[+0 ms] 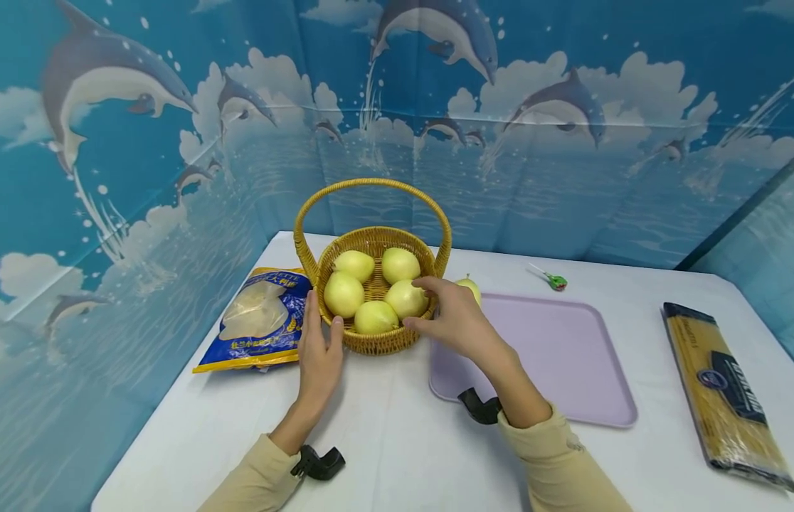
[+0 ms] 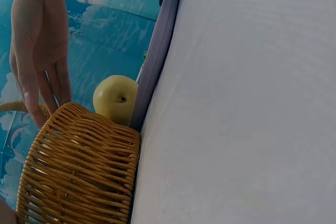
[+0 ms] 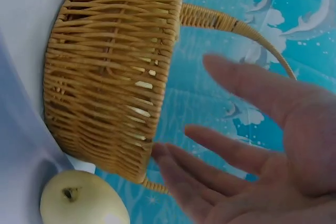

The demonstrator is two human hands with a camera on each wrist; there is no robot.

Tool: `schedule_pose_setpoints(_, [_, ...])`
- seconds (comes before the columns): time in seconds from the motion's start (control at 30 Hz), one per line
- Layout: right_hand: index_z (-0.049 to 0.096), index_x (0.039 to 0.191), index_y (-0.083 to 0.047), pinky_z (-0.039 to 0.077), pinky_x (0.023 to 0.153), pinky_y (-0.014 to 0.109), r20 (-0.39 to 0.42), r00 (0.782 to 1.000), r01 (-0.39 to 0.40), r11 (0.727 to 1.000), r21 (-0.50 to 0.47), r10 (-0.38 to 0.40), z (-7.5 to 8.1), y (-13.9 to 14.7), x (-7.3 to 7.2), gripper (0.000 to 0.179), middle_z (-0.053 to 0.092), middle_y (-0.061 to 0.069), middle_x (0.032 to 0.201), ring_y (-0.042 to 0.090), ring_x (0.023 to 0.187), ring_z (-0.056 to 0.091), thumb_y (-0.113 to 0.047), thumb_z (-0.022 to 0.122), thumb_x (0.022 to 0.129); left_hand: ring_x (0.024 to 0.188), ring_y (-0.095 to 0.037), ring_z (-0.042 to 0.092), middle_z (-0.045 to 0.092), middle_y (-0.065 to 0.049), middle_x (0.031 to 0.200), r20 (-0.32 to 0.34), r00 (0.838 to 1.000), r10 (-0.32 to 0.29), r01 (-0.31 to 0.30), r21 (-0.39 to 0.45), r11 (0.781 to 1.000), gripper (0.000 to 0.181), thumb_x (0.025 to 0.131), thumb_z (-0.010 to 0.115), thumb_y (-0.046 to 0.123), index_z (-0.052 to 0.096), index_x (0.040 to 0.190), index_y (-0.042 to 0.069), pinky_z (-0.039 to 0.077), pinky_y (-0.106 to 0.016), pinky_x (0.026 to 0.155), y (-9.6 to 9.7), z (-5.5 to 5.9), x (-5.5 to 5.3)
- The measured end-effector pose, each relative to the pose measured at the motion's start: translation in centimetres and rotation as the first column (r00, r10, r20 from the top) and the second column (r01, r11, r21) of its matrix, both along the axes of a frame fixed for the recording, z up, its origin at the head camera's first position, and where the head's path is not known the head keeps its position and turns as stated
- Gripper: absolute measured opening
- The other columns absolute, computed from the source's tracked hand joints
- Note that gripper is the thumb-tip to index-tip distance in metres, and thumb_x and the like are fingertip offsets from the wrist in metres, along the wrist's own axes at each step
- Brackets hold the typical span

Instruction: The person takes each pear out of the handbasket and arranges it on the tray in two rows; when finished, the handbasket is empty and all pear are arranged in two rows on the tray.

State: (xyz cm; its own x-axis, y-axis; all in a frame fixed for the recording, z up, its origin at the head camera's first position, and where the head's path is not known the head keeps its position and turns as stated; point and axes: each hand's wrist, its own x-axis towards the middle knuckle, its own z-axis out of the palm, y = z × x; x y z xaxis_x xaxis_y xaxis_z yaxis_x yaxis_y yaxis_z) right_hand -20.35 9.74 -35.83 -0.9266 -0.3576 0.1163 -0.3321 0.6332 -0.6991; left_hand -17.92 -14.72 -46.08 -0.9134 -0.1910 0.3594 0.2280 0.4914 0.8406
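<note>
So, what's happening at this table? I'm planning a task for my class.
Someone is working at a basket of pears. The left hand is at its left side; the right hand, holding nothing, is at the right rim. Five pears sit inside, and another pear is at the far left corner of the tray.

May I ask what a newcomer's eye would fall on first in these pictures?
Most likely the wicker basket of yellow-green pears towards the white table's far edge, the left hand beside it and the right hand at its right rim. Next, perhaps, the leaping dolphins on the blue backdrop behind, then the lilac tray to the basket's right.
</note>
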Motion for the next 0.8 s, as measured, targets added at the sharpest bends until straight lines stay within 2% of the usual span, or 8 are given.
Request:
schedule_pose_setpoints(0.13, [0.062, 0.144, -0.006, 0.056, 0.100, 0.050, -0.019, 0.999, 0.028, 0.999, -0.044, -0.029, -0.4, -0.9, -0.8, 0.060, 0.068, 0.016, 0.139, 0.035, 0.124, 0.066, -0.025, 0.084, 0.091, 0.163, -0.037, 0.014, 0.015, -0.019, 0.176, 0.001, 1.000, 0.000, 0.000, -0.008, 1.000, 0.068, 0.113, 0.047, 0.028, 0.017, 0.168, 0.002, 0.014, -0.055, 0.133, 0.0, -0.1, -0.1])
schedule_pose_setpoints(0.2, [0.063, 0.144, -0.007, 0.055, 0.106, 0.051, -0.018, 1.000, 0.015, 0.997, -0.082, -0.016, -0.8, -1.7, -1.5, 0.059, 0.066, 0.015, 0.143, 0.035, 0.130, 0.064, -0.025, 0.084, 0.091, 0.163, -0.037, 0.014, 0.015, -0.019, 0.176, 0.003, 1.000, 0.000, 0.000, -0.008, 1.000, 0.068, 0.113, 0.047, 0.029, 0.017, 0.168, 0.003, 0.014, -0.055, 0.133, 0.1, -0.1, -0.1])
schedule_pose_setpoints(0.37, [0.062, 0.146, -0.009, 0.052, 0.113, 0.047, -0.041, 0.999, -0.012, 0.989, -0.145, 0.006, -2.0, -3.8, -3.3, 0.060, 0.065, 0.013, 0.145, 0.032, 0.134, 0.063, -0.026, 0.083, 0.093, 0.163, -0.035, 0.014, 0.016, -0.019, 0.176, 0.006, 1.000, 0.001, -0.001, 0.006, 1.000, 0.068, 0.113, 0.047, 0.029, 0.018, 0.168, 0.003, 0.015, -0.056, 0.133, 0.3, -0.3, 0.0])
schedule_pose_setpoints(0.47, [0.057, 0.150, -0.008, 0.050, 0.116, 0.048, -0.028, 0.998, -0.068, 0.974, -0.216, 0.063, -2.5, -4.7, -4.1, 0.065, 0.062, 0.015, 0.148, 0.033, 0.138, 0.060, -0.025, 0.083, 0.094, 0.163, -0.034, 0.014, 0.016, -0.019, 0.176, 0.007, 1.000, -0.001, 0.000, 0.011, 1.000, 0.068, 0.112, 0.048, 0.028, 0.018, 0.168, 0.003, 0.015, -0.056, 0.132, 0.4, -0.2, 0.1])
schedule_pose_setpoints(0.6, [0.050, 0.155, -0.005, 0.048, 0.116, 0.053, 0.027, 0.987, -0.142, 0.945, -0.295, 0.156, -3.0, -5.8, -4.9, 0.071, 0.057, 0.021, 0.152, 0.039, 0.141, 0.056, -0.023, 0.082, 0.094, 0.163, -0.035, 0.014, 0.016, -0.019, 0.176, 0.002, 1.000, 0.004, -0.004, 0.002, 1.000, 0.068, 0.113, 0.048, 0.027, 0.018, 0.168, 0.003, 0.016, -0.056, 0.132, 0.4, -0.1, 0.0])
schedule_pose_setpoints(0.73, [0.051, 0.154, -0.005, 0.050, 0.115, 0.054, 0.065, 0.984, -0.141, 0.946, -0.290, 0.167, -3.2, -7.0, -5.5, 0.070, 0.057, 0.021, 0.151, 0.040, 0.140, 0.056, -0.023, 0.082, 0.094, 0.163, -0.035, 0.014, 0.016, -0.018, 0.176, -0.002, 1.000, 0.010, -0.010, -0.010, 1.000, 0.067, 0.113, 0.048, 0.026, 0.018, 0.168, 0.003, 0.016, -0.056, 0.133, 0.2, 0.1, -0.1])
schedule_pose_setpoints(0.8, [0.052, 0.153, -0.005, 0.050, 0.115, 0.052, 0.077, 0.984, -0.137, 0.956, -0.261, 0.162, -3.2, -7.6, -5.9, 0.070, 0.058, 0.020, 0.151, 0.039, 0.140, 0.057, -0.022, 0.083, 0.093, 0.163, -0.035, 0.014, 0.016, -0.019, 0.176, 0.002, 1.000, 0.014, -0.014, -0.012, 1.000, 0.067, 0.113, 0.048, 0.026, 0.017, 0.168, 0.003, 0.016, -0.056, 0.132, 0.1, 0.1, -0.1])
